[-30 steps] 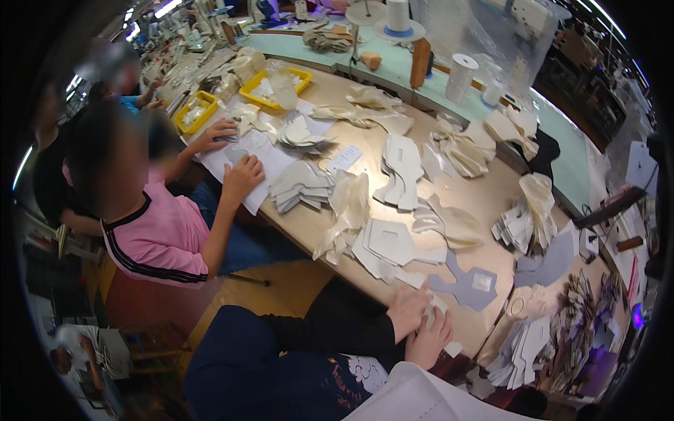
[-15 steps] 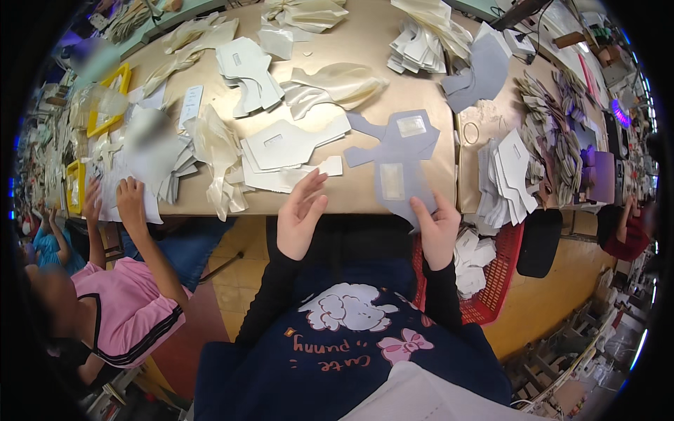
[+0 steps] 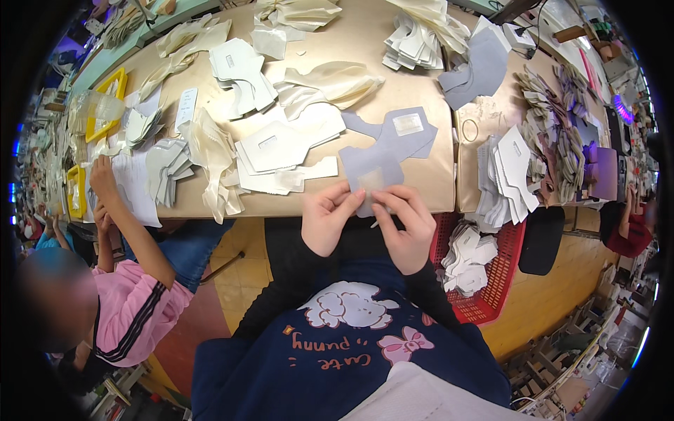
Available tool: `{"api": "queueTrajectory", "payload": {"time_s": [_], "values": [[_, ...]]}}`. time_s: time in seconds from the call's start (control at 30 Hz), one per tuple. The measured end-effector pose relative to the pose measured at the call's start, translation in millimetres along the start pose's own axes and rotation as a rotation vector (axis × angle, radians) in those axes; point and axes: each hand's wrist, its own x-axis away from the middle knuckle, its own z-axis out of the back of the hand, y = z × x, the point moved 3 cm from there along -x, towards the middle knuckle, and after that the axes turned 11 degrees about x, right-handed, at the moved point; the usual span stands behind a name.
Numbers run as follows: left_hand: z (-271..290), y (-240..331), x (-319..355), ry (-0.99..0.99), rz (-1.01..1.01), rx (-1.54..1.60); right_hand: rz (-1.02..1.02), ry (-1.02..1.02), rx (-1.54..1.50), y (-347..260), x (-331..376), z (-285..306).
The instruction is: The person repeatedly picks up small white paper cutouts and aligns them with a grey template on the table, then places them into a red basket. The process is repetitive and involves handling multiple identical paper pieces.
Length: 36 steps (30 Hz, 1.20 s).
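Grey piece (image 3: pixel 370 161), one — left hand (image 3: pixel 325 221) pinching, right hand (image 3: pixel 406 228) touching its edge

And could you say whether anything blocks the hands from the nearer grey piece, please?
Nothing visible does; the left hand and right hand have fingers at the near end of the nearer grey piece.

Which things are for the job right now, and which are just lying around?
In the job:
- left hand
- right hand
- gray cut-out piece at their fingertips

Seemingly just lying around:
- crumpled cream sheet
- white cut-out stack
- red basket
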Motion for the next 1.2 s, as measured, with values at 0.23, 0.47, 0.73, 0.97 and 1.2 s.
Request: {"api": "queueTrajectory", "payload": {"time_s": [0.23,0.47,0.73,0.97,1.2], "values": [[-18.7,11.2,23.4,-0.058,-0.402,-0.739,-0.027,0.119,0.049,-11.8,-5.7,-5.7],[-25.4,13.0,25.7,-0.13,-0.589,-0.855,-0.114,0.029,0.077,-12.5,-11.0,6.6],[-24.1,13.8,30.2,-0.069,-0.525,-0.761,-0.367,-0.104,-0.273,-0.6,-11.9,4.9],[-27.3,15.0,29.9,-0.127,-0.707,-0.95,-0.245,-0.058,-0.078,-10.7,-7.4,11.6],[-25.4,17.1,32.6,-0.074,-0.575,-0.844,-0.359,-0.133,-0.206,-4.2,-8.4,5.2]]}}
